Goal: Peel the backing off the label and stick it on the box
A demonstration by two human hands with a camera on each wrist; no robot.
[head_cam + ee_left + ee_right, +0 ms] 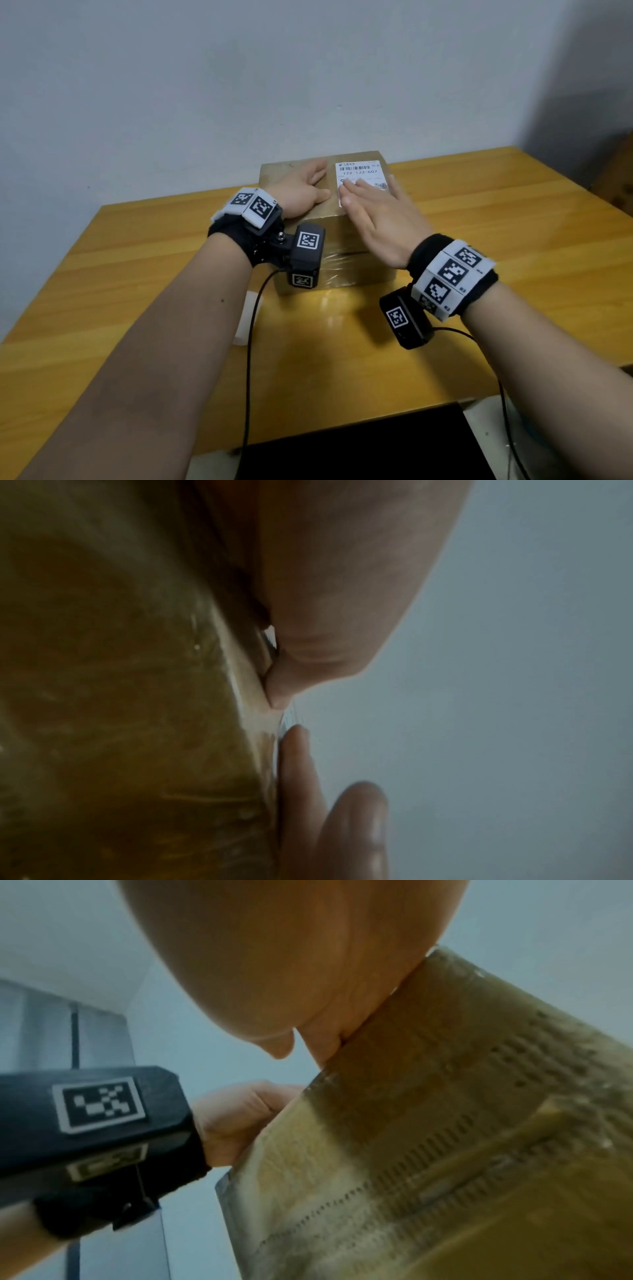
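A squat brown cardboard box, wrapped in glossy clear film that throws pale streaks of light, sits on a smooth, varnished yellow wooden table. A white rectangular paper label, printed with a barcode and the digits 122-122-C07, lies flat on the box's top face, on the side under the right hand.

The right hand lies palm-down across the nearer part of the label, its fingers straight, laid close together and flat on the paper, grasping nothing; the barcode strip shows just beyond the fingertips. The left hand rests flat on the bare cardboard just beside the label's edge, fingers extended and relaxed, thumb stretched toward the right fingertips without touching them. From the left wrist view the film's sheen runs along the box edge beneath the left palm.

A small white sheet with a matte surface lies on the table, partly hidden under the left forearm, well apart from either set of fingers.
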